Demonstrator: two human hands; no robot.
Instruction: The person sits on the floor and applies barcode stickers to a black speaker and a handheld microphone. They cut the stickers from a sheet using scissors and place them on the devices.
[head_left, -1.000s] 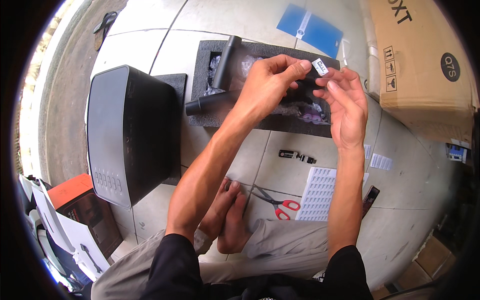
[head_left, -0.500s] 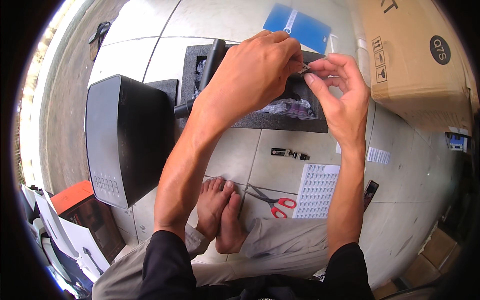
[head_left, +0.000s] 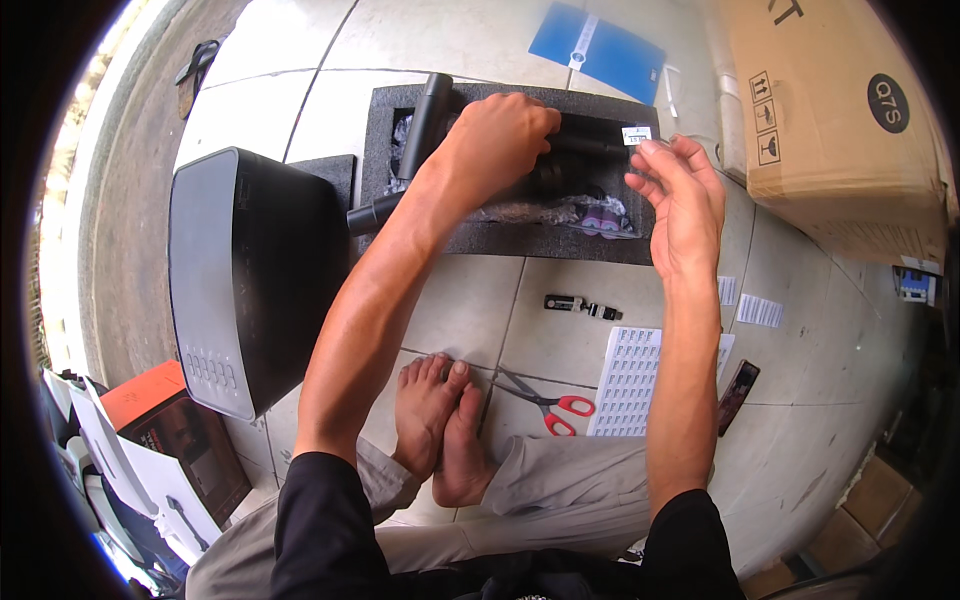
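Pinched in the fingertips of my right hand (head_left: 685,200) is a small white sticker (head_left: 636,135) with dark print. My left hand (head_left: 503,138) is over the dark grey foam tray (head_left: 500,240), its fingers curled on a black cylinder (head_left: 597,143) that lies in the tray and shows to their right. My palm hides the cylinder's other end. A black handle-like tube (head_left: 427,125) rests across the tray's left side, and another black tube (head_left: 372,216) pokes out under my left forearm. Crinkled clear plastic (head_left: 545,212) lies inside the tray.
A tall black speaker (head_left: 205,280) stands left, a large cardboard box (head_left: 825,110) at far right. A blue booklet (head_left: 597,50) lies beyond the tray. Nearer are a USB dongle (head_left: 582,307), red-handled scissors (head_left: 560,408), a sticker sheet (head_left: 625,385) and a dark phone-like slab (head_left: 738,397).
My hands have moved apart. The sticker stays in my right hand, turned so its face shows, while my left hand has gone down and left onto the black cylinder.
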